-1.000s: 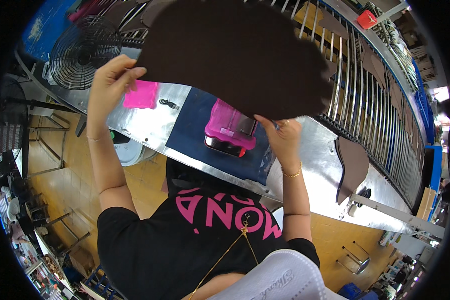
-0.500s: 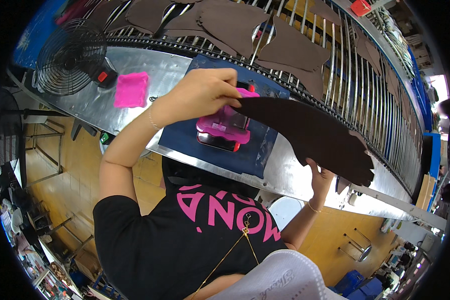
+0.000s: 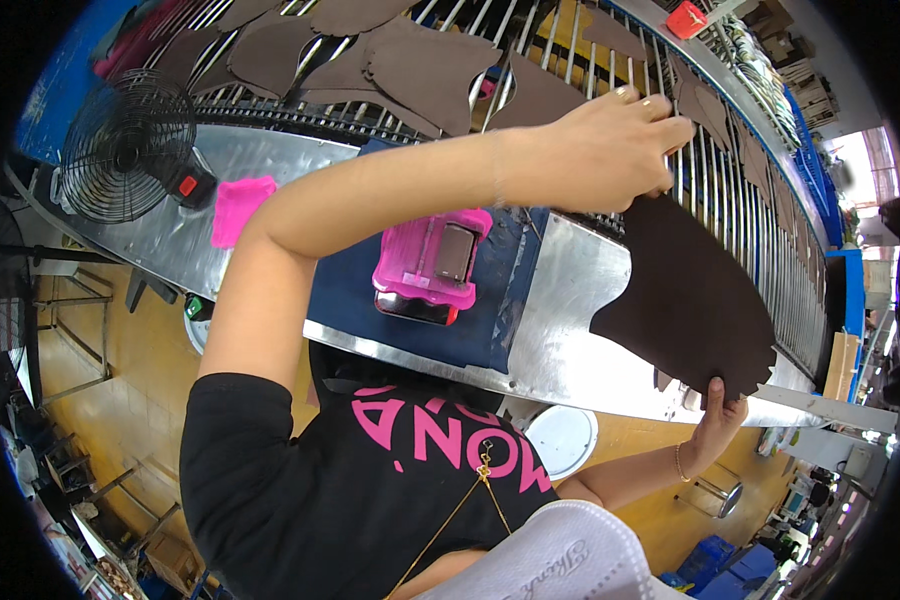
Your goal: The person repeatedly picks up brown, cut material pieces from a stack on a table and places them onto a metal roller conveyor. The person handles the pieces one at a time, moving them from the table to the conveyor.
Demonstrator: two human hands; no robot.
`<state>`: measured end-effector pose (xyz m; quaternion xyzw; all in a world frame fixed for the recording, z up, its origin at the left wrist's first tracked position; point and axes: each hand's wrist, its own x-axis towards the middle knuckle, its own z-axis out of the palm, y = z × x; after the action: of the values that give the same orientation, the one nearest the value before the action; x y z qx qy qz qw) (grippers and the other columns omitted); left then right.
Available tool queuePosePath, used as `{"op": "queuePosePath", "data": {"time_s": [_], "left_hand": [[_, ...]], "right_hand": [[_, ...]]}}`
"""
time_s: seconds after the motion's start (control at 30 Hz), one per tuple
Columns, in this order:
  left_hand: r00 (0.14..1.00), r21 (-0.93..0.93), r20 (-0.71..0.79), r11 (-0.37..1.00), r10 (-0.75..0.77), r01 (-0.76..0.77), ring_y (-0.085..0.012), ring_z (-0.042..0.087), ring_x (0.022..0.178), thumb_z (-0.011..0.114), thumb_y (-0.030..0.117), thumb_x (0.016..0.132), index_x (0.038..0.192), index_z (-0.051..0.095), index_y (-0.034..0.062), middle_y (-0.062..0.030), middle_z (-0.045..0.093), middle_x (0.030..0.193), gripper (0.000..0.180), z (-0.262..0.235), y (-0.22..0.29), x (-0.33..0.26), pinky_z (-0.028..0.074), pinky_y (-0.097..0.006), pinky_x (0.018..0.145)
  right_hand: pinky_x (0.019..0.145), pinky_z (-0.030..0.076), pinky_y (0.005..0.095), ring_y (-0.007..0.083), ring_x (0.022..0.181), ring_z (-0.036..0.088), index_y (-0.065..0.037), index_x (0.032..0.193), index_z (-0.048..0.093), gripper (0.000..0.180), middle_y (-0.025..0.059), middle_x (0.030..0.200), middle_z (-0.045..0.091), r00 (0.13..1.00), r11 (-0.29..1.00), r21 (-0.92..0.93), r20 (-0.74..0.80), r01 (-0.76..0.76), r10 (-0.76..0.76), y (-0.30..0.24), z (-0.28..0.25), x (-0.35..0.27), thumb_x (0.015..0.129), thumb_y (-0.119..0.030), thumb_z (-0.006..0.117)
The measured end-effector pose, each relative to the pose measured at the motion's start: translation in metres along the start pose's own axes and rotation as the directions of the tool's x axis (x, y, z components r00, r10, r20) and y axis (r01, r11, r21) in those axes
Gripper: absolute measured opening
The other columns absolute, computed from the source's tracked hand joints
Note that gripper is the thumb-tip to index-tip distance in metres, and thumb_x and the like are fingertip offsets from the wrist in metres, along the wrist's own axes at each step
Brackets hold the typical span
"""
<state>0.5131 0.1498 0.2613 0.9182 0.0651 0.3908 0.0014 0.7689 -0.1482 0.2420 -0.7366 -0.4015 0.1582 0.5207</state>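
Observation:
A large dark brown cut piece (image 3: 690, 290), flat and leather-like with a notched end, is stretched between my hands over the bench's right part and the edge of the rack. My left hand (image 3: 605, 150) reaches across to the far right, its fingers bent round the piece's narrow far end; the exact grip is partly hidden. At the near, notched end, my right hand (image 3: 720, 415) pinches the edge, thumb on top. Left of the piece, a pink tray-like holder (image 3: 400, 265) with a dark rectangular block in it sits on a dark blue mat (image 3: 355, 310).
Beyond the metal bench (image 3: 570, 290) runs a rack of metal bars (image 3: 685, 165) carrying several brown pieces (image 3: 420, 65). A black wire fan (image 3: 128, 150) and a pink cloth-like square (image 3: 238, 210) are at the left. A round white stool top (image 3: 562, 440) stands below the bench.
My left hand has swung right and away from me, over the rack, with the piece's narrow end. My right hand has shifted right and nearer, turning the piece more lengthwise away from me.

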Motion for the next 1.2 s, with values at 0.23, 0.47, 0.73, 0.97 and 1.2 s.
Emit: {"op": "queuePosePath", "data": {"time_s": [0.23,0.47,0.73,0.97,1.2], "left_hand": [[0.962,0.226,-0.265,0.974,0.06,0.002,-0.0237,0.051,0.105,0.066,0.02,0.077,0.091,0.07,0.0153,-0.0065,0.053,0.11,0.016,0.003,-0.045,0.056,0.043,-0.038,0.086],[0.921,-0.299,-0.236,0.925,-0.311,0.236,-0.0344,0.03,0.127,0.062,0.032,0.084,0.126,0.051,0.0099,-0.0169,0.043,0.129,0.048,-0.078,-0.085,0.008,0.021,-0.047,0.108],[0.663,-0.148,-0.125,0.674,-0.738,0.724,-0.0218,0.049,0.109,0.062,0.021,0.087,0.128,0.051,0.0134,-0.0093,0.042,0.124,0.043,-0.135,-0.071,-0.144,0.041,-0.034,0.092],[0.389,-0.207,-0.141,0.411,-0.91,0.888,-0.0186,0.05,0.108,0.06,0.018,0.089,0.131,0.048,0.0138,-0.0068,0.04,0.127,0.044,-0.153,-0.059,-0.235,0.045,-0.03,0.086],[0.403,-0.327,-0.095,0.411,-0.91,0.851,-0.0157,0.052,0.106,0.059,0.012,0.09,0.134,0.043,0.0111,-0.0065,0.041,0.13,0.047,-0.137,-0.056,-0.23,0.044,-0.028,0.086]], "right_hand": [[0.043,0.045,0.0214,0.0121,0.049,0.059,0.001,0.089,0.059,0.019,0.0055,0.07,0.06,0.989,0.975,0.166,0.024,-0.145,0.143,-0.014,0.069,0.045,0.086,-0.016,0.067],[0.074,0.059,0.0393,0.033,0.087,0.067,0.006,0.086,0.057,0.018,0.0197,0.084,0.064,0.98,0.549,0.812,0.165,-0.201,0.115,0.052,0.242,0.106,0.087,-0.01,0.065],[0.076,0.06,0.0388,0.0341,0.095,0.063,-0.013,0.134,0.024,0.05,0.0166,0.119,0.05,0.955,0.173,0.951,0.221,-0.256,0.2,0.059,0.42,0.173,0.092,0.005,0.043],[0.069,0.06,0.0377,0.0311,0.089,0.065,-0.011,0.128,0.026,0.04,0.0179,0.109,0.054,0.879,0.121,0.935,0.261,-0.333,0.399,0.077,0.472,0.197,0.095,-0.007,0.048],[0.054,0.05,0.0249,0.0154,0.062,0.063,-0.009,0.093,0.052,0.02,0.0082,0.071,0.064,0.854,0.321,0.791,0.484,-0.521,0.191,0.041,0.37,0.128,0.093,-0.028,0.058]]}}
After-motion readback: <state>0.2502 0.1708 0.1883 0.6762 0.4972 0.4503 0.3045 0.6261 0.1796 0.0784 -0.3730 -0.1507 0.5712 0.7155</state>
